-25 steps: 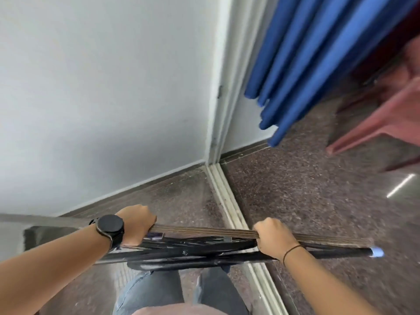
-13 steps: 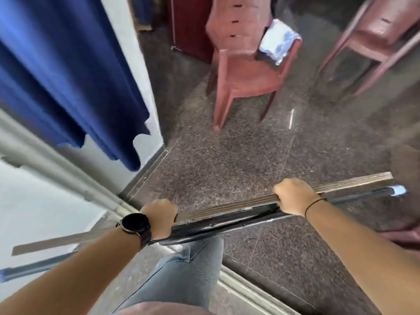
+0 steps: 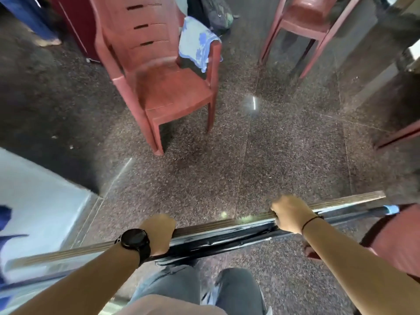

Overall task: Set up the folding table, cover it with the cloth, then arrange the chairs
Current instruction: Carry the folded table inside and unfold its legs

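Observation:
I carry the folded table [image 3: 218, 235] edge-up in front of my legs; its wooden top edge and black metal legs run from lower left to right. My left hand [image 3: 159, 233], with a black watch on the wrist, grips the top edge left of centre. My right hand [image 3: 288, 212] grips the same edge further right. A red plastic armchair [image 3: 163, 87] stands ahead with a white-and-blue cloth [image 3: 195, 42] draped over its right armrest. A second red chair [image 3: 311, 21] stands at the top right.
Speckled dark stone floor [image 3: 261, 160] lies open between me and the chairs. A white wall corner [image 3: 38, 201] is at the left. Part of another red chair [image 3: 397, 237] is close by my right arm. A dark red cabinet [image 3: 75, 26] is behind the armchair.
I have turned away from the wall and blue curtain into the room, still carrying the folded table with both hands. The chairs are now closer and more central.

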Action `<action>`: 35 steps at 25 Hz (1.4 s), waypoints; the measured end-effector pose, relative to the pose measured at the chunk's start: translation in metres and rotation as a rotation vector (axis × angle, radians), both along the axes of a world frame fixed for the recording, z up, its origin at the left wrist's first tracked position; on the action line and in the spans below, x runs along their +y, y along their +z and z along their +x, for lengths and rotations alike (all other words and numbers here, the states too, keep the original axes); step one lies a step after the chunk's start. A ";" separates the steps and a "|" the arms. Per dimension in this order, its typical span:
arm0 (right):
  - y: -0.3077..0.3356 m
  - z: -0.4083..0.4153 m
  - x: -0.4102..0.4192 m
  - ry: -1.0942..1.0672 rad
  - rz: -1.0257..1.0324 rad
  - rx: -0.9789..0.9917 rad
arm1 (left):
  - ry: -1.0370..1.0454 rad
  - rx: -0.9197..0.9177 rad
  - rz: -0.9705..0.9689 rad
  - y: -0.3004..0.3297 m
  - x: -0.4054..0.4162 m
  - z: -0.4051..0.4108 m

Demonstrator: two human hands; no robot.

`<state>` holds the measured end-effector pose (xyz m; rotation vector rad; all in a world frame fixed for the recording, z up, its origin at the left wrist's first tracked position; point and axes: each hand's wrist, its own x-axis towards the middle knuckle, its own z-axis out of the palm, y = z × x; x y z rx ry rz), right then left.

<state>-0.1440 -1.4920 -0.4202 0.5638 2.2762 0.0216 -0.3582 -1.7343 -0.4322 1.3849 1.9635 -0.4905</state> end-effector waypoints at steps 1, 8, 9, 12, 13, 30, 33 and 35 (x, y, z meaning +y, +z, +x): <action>-0.002 0.001 0.026 -0.007 -0.018 -0.008 | -0.006 0.005 0.004 -0.001 0.027 -0.002; -0.033 0.022 0.253 -0.024 -0.117 0.057 | 0.041 0.074 -0.054 -0.002 0.257 0.008; -0.036 0.023 0.283 -0.017 -0.131 0.055 | 0.045 0.097 -0.082 0.001 0.286 0.011; -0.037 0.012 0.374 0.037 -0.136 0.064 | 0.126 0.116 -0.099 -0.001 0.366 0.013; -0.036 0.003 0.409 0.070 -0.125 0.074 | 0.152 0.121 -0.097 -0.005 0.392 0.012; -0.081 -0.244 0.826 0.943 -0.045 -0.036 | 1.056 -0.075 -0.132 -0.056 0.751 0.024; -0.093 -0.285 0.868 1.171 -0.052 -0.014 | 1.321 -0.078 -0.107 -0.047 0.814 0.058; -0.093 -0.304 0.879 1.332 -0.053 -0.020 | 1.508 -0.057 -0.078 -0.040 0.851 0.089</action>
